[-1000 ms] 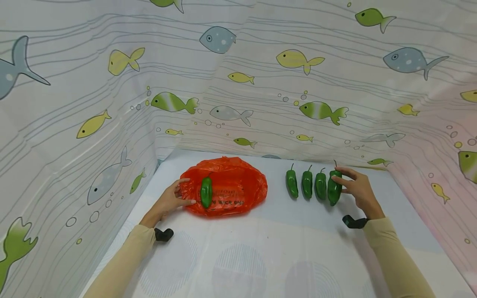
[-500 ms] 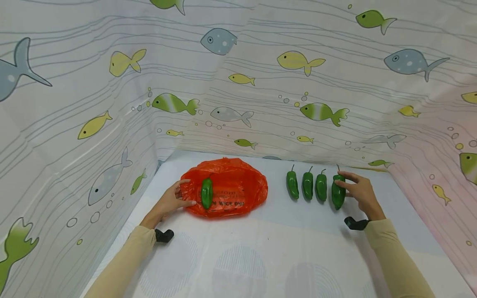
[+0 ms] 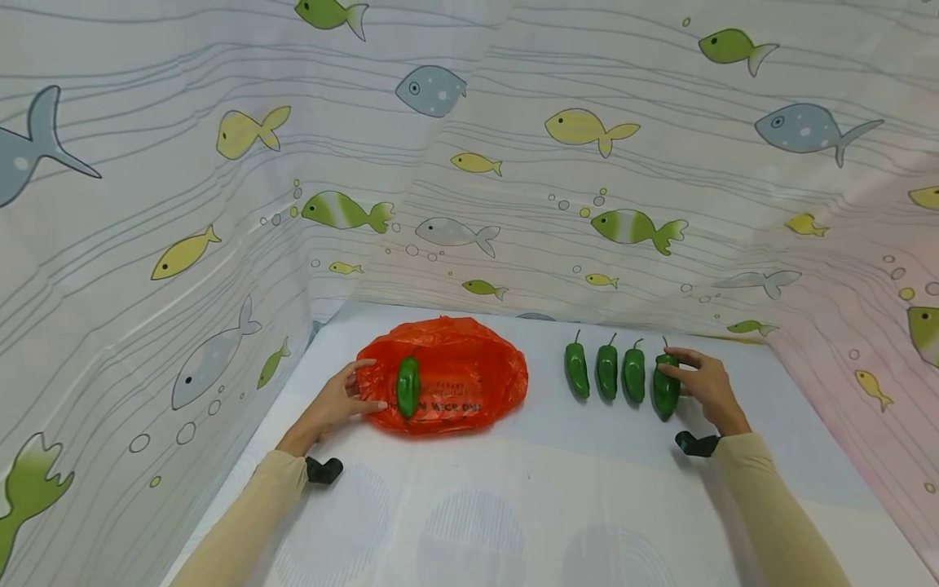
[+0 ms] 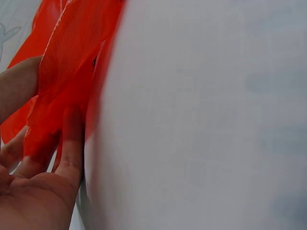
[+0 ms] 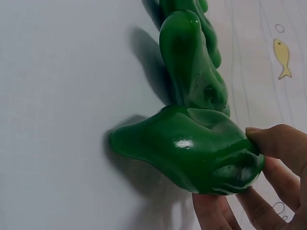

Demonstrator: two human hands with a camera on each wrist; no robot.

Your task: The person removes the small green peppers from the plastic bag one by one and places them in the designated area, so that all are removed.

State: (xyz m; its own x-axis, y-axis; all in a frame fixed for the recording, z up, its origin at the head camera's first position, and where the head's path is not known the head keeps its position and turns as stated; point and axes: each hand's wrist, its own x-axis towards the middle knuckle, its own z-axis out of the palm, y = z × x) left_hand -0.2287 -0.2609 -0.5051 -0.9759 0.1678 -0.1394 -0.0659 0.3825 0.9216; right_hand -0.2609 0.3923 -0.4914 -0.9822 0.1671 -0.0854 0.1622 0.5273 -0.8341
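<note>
In the head view a red plastic bag spreads on the table with its mouth facing the person. One green pepper lies in its left part. My left hand holds the bag's left edge, and in the left wrist view red film covers its fingertips. At right my right hand grips a green pepper by its wide stem end, thumb on one side and fingers on the other. The pepper's narrow tip points toward the person, close over the tabletop.
Three more green peppers, the left one, the middle one and the right one, line up left of the held pepper, stems away from the person. Fish-printed sheeting walls the back and sides.
My right hand has moved the gripped pepper slightly right and toward the person, away from its neighbour in the row. My left hand stays at the bag; the head view has tilted slightly.
</note>
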